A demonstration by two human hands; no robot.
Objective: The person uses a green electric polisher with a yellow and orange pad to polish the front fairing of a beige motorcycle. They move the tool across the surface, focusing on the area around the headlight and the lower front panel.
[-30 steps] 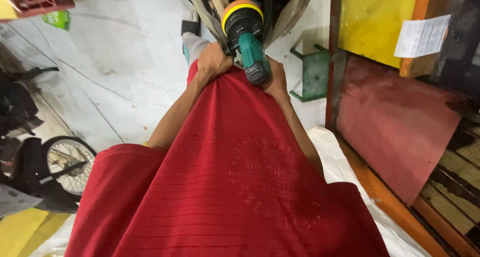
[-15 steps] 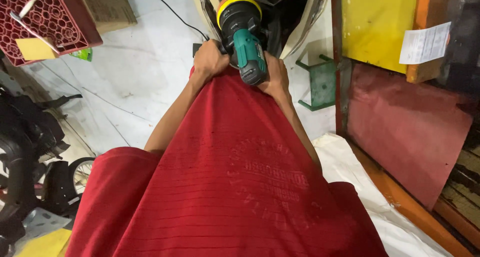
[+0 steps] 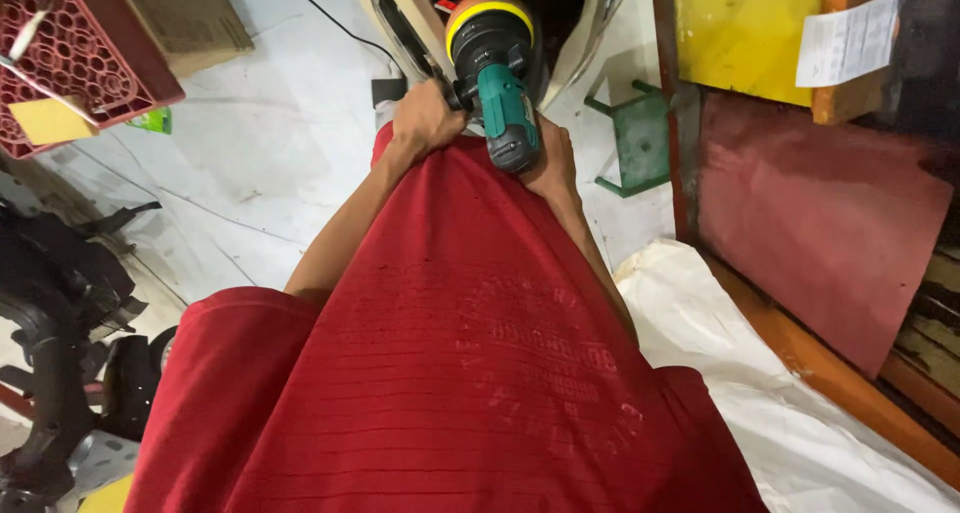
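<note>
1. A person in a red ribbed shirt [image 3: 450, 373] fills the lower middle of the view, both arms stretched forward over a pale concrete floor [image 3: 260, 163].
2. A dark red flat panel [image 3: 820, 223] leans at the floor's right edge, below a yellow board [image 3: 740, 33].
3. A white cloth sheet [image 3: 760, 393] lies at the lower right corner.
4. A red plastic lattice crate [image 3: 70, 53] sits at the upper left corner.
5. A green and black power polisher with a yellow-rimmed round pad [image 3: 497, 73] is held near the floor's top edge, against a cream-coloured vehicle body panel [image 3: 400, 23].
6. The left hand [image 3: 425, 121] is closed around the polisher's side handle.
7. The right hand [image 3: 552, 158] is wrapped around its green body.
</note>
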